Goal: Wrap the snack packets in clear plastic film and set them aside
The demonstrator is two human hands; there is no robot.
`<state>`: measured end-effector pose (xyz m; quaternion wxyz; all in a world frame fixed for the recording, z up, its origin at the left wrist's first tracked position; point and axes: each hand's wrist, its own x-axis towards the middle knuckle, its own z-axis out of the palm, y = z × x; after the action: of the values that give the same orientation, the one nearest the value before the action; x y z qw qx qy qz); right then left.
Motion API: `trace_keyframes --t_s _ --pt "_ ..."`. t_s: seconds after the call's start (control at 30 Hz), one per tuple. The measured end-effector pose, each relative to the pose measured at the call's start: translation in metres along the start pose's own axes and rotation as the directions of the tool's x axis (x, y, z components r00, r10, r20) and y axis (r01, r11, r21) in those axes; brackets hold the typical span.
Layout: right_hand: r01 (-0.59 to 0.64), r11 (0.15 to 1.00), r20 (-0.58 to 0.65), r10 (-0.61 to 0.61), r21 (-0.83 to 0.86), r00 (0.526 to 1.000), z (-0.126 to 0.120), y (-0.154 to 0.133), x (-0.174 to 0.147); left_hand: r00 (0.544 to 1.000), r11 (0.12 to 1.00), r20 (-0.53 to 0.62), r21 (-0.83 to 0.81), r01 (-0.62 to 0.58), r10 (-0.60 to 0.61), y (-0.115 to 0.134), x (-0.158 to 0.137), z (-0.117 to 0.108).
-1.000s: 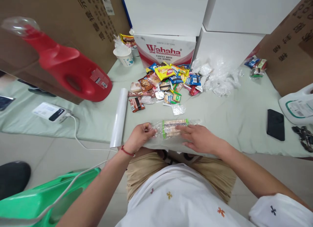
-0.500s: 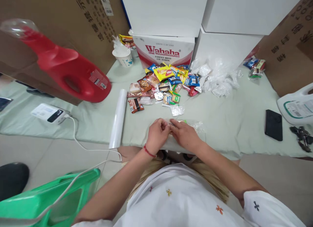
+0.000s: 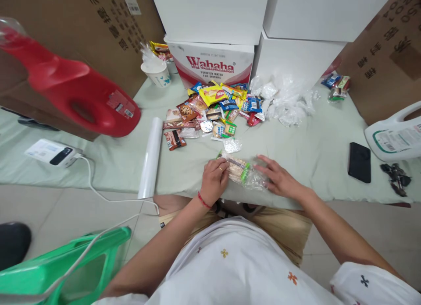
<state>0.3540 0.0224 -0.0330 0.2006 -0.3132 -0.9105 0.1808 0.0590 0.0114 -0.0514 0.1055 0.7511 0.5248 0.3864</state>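
A snack packet point(image 3: 237, 168) with green ends and pale, biscuit-like contents lies on the cloth in front of me. It appears to be inside a clear plastic bag point(image 3: 255, 180), which crumples out to the right. My left hand point(image 3: 214, 179) is closed at the left end, its fingers pinching the bag's edge; the exact grip is partly hidden. On the other side, my right hand point(image 3: 279, 178) has its fingers spread, close to the bag's loose right end. A small folded clear bag point(image 3: 232, 145) rests just beyond the packet.
Behind is a pile of wrapped snacks point(image 3: 213, 108), with clear bags point(image 3: 289, 101) to its right. A white roll point(image 3: 150, 158) lies left, beyond it a red jug point(image 3: 85, 94) and white power bank point(image 3: 52, 153). At right are a black phone point(image 3: 359, 162) and keys point(image 3: 396, 179).
My right hand has moved right, away from my left, and its fingers have spread. The packet between them now shows. The whole view has shifted slightly.
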Motion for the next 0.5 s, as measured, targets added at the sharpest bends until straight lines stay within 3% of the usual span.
trace_keyframes --t_s 0.13,0.23,0.33,0.43,0.5 --pt "0.156 0.955 -0.110 -0.132 0.253 0.985 0.003 -0.020 0.029 0.998 0.994 -0.005 -0.093 -0.058 0.057 -0.005 0.006 0.000" --pt "0.097 0.899 -0.060 -0.079 0.427 0.995 0.001 -0.025 0.059 0.995 0.982 0.037 -0.168 -0.085 0.092 -0.007 0.010 0.000" --pt "-0.163 0.826 -0.018 0.205 0.540 0.979 0.012 -0.025 0.085 0.992 0.969 0.074 -0.231 -0.084 0.103 -0.006 0.011 -0.001" --pt "-0.398 0.700 -0.041 0.520 0.593 0.853 0.034 -0.027 0.099 0.996 0.941 0.069 -0.337 -0.036 0.063 -0.001 0.008 -0.001" --pt "-0.458 0.645 -0.055 0.613 0.611 0.788 0.045 -0.031 0.102 0.999 0.929 0.050 -0.368 0.019 -0.001 0.004 0.003 0.001"
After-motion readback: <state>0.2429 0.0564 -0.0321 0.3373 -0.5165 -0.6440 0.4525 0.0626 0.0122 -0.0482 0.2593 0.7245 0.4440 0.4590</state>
